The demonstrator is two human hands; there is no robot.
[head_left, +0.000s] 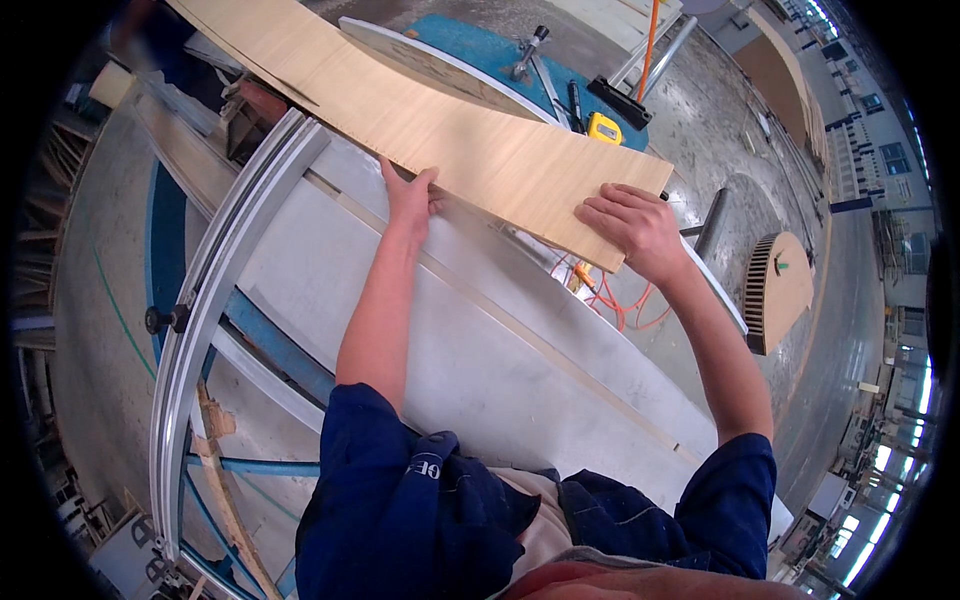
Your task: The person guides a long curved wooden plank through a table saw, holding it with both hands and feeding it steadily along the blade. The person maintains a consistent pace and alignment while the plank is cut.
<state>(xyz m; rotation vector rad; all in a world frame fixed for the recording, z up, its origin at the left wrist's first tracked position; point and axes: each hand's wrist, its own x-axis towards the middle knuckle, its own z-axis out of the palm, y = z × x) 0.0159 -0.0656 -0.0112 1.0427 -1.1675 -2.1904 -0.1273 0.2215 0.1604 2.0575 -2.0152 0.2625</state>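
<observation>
Wood-grained, light-brown, long flat panel (480, 172) spans the far side of the pale grey, slotted surface (480, 370), running to far left. The right hand (632, 228) has its grip closed on the panel's right end, fingers on top. The left hand (408, 205) touches the near edge; its grip is partly hidden, so closure cannot be told. Beyond the panel, a yellow tape measure (604, 128) rests on a blue surface (450, 35). Left: silver metal rail (205, 275). Right: orange cable (622, 312) and brown round-sided block with slotted edge (787, 285).
</observation>
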